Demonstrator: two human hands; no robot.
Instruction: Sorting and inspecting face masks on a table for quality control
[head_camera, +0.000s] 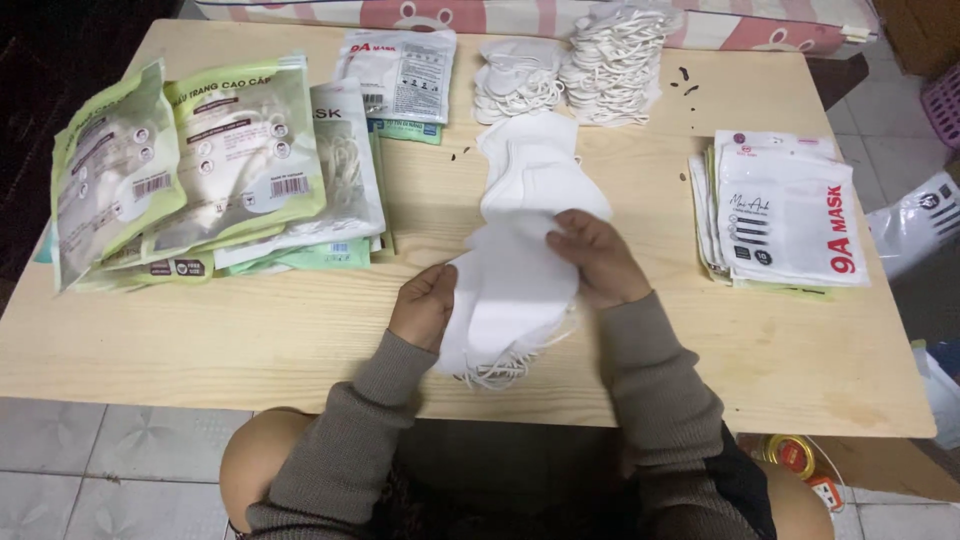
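Pale wood tabletop (250, 340) fills the view, with tiled floor below its near edge and a pink striped cushion (540, 15) behind. At the centre lies a fanned stack of white face masks (515, 285), its ear loops trailing off the near edge. The left hand (424, 305) is curled closed on the stack's left edge; the right hand (592, 258) pinches the top mask near its upper right corner, fingers bent. More white masks (530, 160) trail away behind the stack toward two heaps of looped masks (575, 65). Left of them lie green-and-white mask packets (200, 165); white packets with red lettering (785, 210) sit well apart on the right. To handle the stack well, I judge the left hand should pin the lower masks flat while the right lifts only one layer, keeping the loops from tangling.
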